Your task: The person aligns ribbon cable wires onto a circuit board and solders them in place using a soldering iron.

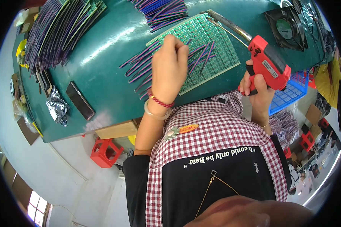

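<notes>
My right hand (257, 83) is wrapped round the handle of a red and black soldering gun (268, 60). Its long metal barrel and thin solder guide reach left to the far edge of a green circuit board panel (227, 58). Above the panel's left part is my left hand (169, 64), closed with thumb and fingers together. The back of that hand hides whatever is in its grip. Thin multicoloured wires (140, 64) stick out past the panel's left side, and several more wires (208, 55) lie across its middle.
On the green table (113, 75) are a stack of wired boards (57, 34), a wire bundle (161, 13), a phone (80, 100), a crumpled silver bag (57, 106) and a black fan (286, 28). A blue basket (290, 94) stands beyond my right hand; a red stool (106, 152) is below the table.
</notes>
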Tool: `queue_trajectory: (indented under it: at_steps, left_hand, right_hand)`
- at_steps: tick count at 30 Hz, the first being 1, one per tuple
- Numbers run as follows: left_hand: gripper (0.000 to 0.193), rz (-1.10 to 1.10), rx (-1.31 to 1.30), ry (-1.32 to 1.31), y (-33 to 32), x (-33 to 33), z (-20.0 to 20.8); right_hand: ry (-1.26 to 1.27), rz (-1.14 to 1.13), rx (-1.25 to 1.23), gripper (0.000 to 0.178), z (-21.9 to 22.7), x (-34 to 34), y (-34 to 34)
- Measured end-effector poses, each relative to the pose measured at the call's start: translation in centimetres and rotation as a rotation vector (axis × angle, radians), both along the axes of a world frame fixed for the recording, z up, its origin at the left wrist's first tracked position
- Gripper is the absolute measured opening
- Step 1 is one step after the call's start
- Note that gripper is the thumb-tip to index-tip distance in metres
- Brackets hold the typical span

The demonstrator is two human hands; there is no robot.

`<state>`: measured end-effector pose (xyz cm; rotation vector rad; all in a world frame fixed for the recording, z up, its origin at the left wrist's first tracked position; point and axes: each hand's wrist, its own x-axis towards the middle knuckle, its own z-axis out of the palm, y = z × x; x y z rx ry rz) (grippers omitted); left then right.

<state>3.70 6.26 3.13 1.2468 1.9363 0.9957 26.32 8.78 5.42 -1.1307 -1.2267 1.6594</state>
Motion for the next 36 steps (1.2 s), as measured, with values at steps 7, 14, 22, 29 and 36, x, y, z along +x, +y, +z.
queue_trajectory:
  at_steps: [7,14,22,29,36]
  left_hand:
    - [0.009,0.034,0.089,0.226,-2.1,-4.5,-0.9]
    - [0.009,-0.063,0.151,0.522,-2.2,-5.3,-2.5]
    - [0.008,-0.109,0.115,0.547,-1.8,-5.2,-2.9]
    - [0.008,-0.087,0.149,0.518,-1.5,-5.3,-2.9]
    - [0.008,-0.091,0.131,0.516,-1.3,-5.4,-2.7]
  right_hand:
    - [-0.043,0.121,-0.111,0.047,-0.4,-0.4,-1.1]
    - [-0.136,0.208,-0.216,0.035,-1.3,-2.1,-1.8]
    - [-0.184,0.131,-0.254,0.015,-1.6,-2.3,-2.4]
    - [-0.205,0.157,-0.233,0.019,-1.8,-2.5,-2.3]
    - [-0.327,0.186,-0.140,0.028,-2.4,-1.6,-2.7]
